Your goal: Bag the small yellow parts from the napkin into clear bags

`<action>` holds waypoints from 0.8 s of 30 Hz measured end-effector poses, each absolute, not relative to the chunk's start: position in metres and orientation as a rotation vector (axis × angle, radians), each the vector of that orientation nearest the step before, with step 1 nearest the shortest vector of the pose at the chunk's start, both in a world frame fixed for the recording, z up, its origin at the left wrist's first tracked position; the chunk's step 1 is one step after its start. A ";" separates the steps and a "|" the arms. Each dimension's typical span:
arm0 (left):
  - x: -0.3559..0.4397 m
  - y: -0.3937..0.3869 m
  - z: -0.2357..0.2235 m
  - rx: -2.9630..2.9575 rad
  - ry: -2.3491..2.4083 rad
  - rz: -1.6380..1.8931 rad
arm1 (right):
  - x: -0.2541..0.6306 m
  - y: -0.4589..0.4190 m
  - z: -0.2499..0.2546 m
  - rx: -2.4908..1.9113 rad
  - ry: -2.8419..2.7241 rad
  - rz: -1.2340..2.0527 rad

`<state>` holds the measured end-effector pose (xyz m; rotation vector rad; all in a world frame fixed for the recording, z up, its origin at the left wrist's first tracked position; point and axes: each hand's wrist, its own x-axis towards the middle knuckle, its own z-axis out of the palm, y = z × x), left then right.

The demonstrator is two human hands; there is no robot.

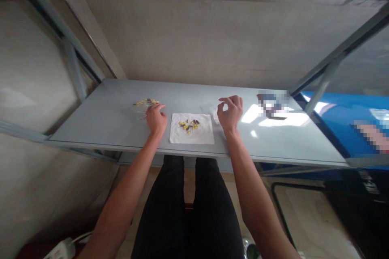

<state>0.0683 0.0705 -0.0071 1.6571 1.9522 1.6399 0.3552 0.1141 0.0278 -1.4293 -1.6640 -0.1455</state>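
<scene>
A white cloth (176, 135) lies flat near the table's front edge, with loose yellow and dark brown beads or small pieces (188, 125) scattered on its middle. To its left my left hand (156, 119) is raised with bent, closed fingers; what they hold, if anything, is too small to make out. Just beyond that hand lies a curved row of yellow and dark pieces (147, 101), with thin pale sticks (141, 115) beside it. Right of the cloth, my right hand (231, 111) makes a pinch, thumb and forefinger forming a ring. Crumpled clear plastic (215, 114) sits beside it.
The grey table (100, 117) is framed by metal posts (325, 81), with a wall behind. A blurred-out dark item (272, 105) lies at its right end. Further right is a blue surface (337, 125). A white power strip (62, 249) shows at bottom left.
</scene>
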 end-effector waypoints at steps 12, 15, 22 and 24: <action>0.075 0.063 0.007 1.512 1.759 1.872 | 0.337 0.105 0.029 -1.230 -1.800 0.084; 0.079 0.061 0.011 1.565 1.736 1.861 | 0.305 0.099 0.034 -0.966 -2.003 0.433; 0.085 0.055 0.022 1.692 1.621 1.795 | 0.248 0.105 0.031 -0.787 -2.198 0.833; 0.087 0.054 0.026 1.787 1.547 1.717 | 0.247 0.107 0.029 -0.786 -2.133 0.831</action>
